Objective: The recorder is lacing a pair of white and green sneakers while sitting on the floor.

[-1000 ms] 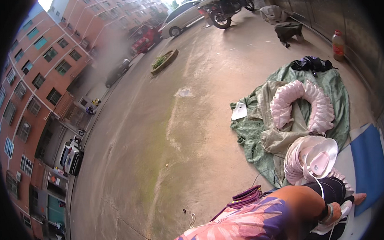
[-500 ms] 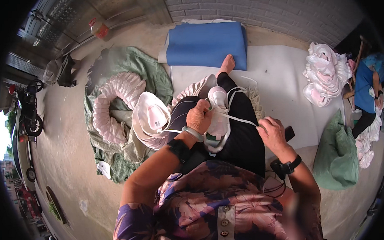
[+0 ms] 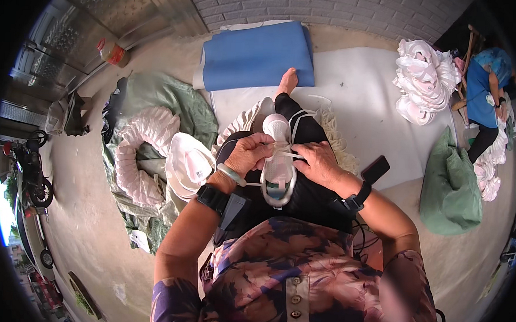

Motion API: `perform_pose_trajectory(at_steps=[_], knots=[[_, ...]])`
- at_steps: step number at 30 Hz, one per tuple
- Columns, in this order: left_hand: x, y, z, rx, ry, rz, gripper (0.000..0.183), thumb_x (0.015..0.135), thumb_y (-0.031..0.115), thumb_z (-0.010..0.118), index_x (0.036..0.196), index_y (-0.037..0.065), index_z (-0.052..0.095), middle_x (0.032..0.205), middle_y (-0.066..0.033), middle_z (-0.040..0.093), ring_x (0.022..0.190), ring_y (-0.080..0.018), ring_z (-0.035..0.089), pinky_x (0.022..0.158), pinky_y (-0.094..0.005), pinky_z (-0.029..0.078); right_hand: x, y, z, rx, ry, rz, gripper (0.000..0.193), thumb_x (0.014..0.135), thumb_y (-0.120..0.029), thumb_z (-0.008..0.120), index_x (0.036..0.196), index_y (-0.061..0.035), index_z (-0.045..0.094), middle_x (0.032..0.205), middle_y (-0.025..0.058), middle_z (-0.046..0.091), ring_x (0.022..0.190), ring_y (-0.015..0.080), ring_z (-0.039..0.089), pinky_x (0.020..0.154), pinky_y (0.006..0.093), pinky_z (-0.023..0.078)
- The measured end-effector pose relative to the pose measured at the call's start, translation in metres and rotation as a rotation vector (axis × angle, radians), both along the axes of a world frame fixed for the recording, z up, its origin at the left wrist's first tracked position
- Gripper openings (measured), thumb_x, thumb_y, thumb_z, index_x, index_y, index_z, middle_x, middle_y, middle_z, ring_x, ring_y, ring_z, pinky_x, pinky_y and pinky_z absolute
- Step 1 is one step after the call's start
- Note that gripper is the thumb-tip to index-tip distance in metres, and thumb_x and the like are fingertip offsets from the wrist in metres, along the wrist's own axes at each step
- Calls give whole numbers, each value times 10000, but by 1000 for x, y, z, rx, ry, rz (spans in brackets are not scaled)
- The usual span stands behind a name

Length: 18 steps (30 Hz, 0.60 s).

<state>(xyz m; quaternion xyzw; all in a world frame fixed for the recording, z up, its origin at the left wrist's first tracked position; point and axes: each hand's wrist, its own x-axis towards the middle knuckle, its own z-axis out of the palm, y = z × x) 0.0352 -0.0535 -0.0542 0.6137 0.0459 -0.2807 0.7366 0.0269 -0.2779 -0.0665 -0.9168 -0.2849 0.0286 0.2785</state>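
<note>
A white sneaker [image 3: 278,162] lies on my lap, toe pointing away from me. My left hand [image 3: 248,153] grips its left side and pinches a white shoelace [image 3: 290,154] over the tongue. My right hand [image 3: 318,162] rests on the shoe's right side with its fingers closed on the same lace. Loose lace ends trail over my black trousers [image 3: 302,194] toward my bare foot [image 3: 287,81].
Curved rows of stacked pale shoes [image 3: 140,156] lie on a green sack [image 3: 157,99] at my left. A blue mat [image 3: 257,54], a white sheet [image 3: 364,96], a dark phone [image 3: 375,169], a green bag [image 3: 450,184], another shoe pile [image 3: 425,79] and a seated person in blue [image 3: 483,84] are around.
The view has swung from the street and yard down to my lap. Both hands have come together on the sneaker and its lace.
</note>
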Motion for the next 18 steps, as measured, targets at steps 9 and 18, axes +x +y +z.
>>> perform_pose_trajectory(at_steps=[9,18], knots=[[15,19,-6,420,-266,-232,122,802,160,662,823,48,618,628,40,531,543,-25,450,451,-188,351,8,3,0,177,12,-11,123,787,-185,608,823,-70,586,723,63,584,712,261,578,648,369,419],[25,3,-27,257,-228,-225,247,699,53,679,926,63,580,709,33,541,595,-40,495,495,-186,381,-5,-48,15,160,192,16,107,752,-121,615,691,-55,559,617,90,543,593,294,564,540,389,426]])
